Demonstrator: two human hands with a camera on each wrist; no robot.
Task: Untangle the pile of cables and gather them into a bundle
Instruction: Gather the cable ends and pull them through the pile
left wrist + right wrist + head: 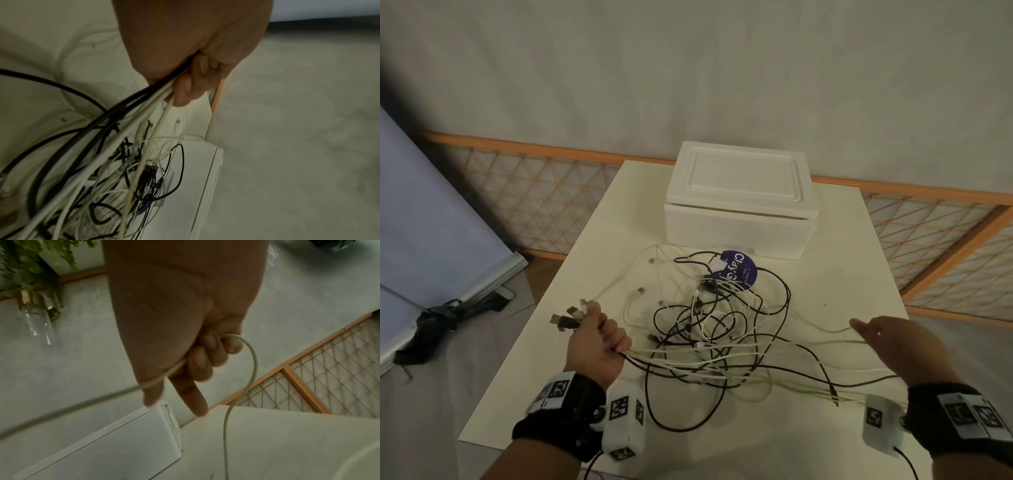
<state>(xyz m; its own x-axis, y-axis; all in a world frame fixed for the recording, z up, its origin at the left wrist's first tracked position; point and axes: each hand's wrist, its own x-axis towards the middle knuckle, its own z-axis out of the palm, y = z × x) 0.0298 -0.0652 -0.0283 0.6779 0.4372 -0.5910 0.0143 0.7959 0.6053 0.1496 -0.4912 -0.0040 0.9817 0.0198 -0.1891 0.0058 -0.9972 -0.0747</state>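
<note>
left hand (599, 346): fist closed round a bunch of cable ends, plugs (571, 317) sticking out past the thumb, cords trailing off to the tangle.
right hand (890, 346): three fingers curled on one white cable (254, 369), forefinger straight, off to the right.
tangle (715, 329): black and white loops mid-table (842, 274), partly over a purple disc (739, 269), near a white box (739, 202).
step: likely drawing that one cable free of the knot.
how: pull slow and level, away from the fist; keep the left grip firm; stop if loops tighten, then lift the snagging loop instead.
risk: dragging the whole tangle off the edge.

Both hands (599, 346) (893, 346) raised, fingers (185, 91) curled
</note>
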